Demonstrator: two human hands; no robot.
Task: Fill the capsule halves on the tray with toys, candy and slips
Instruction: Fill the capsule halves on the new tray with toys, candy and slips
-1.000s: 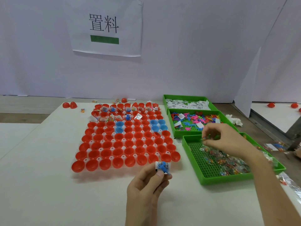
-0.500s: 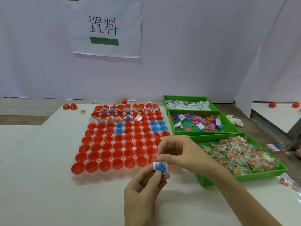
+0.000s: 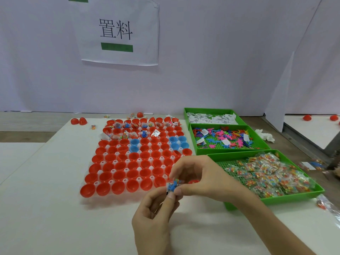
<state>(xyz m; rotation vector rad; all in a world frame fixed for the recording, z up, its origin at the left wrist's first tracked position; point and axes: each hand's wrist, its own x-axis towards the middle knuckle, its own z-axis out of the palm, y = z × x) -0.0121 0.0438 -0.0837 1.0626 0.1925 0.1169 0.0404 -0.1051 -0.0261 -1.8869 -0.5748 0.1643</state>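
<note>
A clear tray (image 3: 108, 182) of red and a few blue capsule halves (image 3: 132, 185) lies on the white table. The two far rows hold toys, candy and slips. My left hand (image 3: 154, 214) pinches a white slip and a blue toy (image 3: 173, 186) just in front of the tray's near right corner. My right hand (image 3: 198, 179) meets it there, fingers pinching a small candy packet against the blue toy. Three green bins stand on the right: slips (image 3: 211, 117), toys (image 3: 226, 138), candy packets (image 3: 270, 173).
Loose red capsule halves (image 3: 79, 121) lie at the table's far left, more (image 3: 334, 117) on a surface at far right. A crumpled tissue (image 3: 265, 136) and stray packets (image 3: 323, 204) lie right of the bins. A white wall with a paper sign (image 3: 117, 32) stands behind.
My right hand left the candy bin and came left to meet my left hand, bringing a candy packet to the slip and blue toy. My left hand stayed put.
</note>
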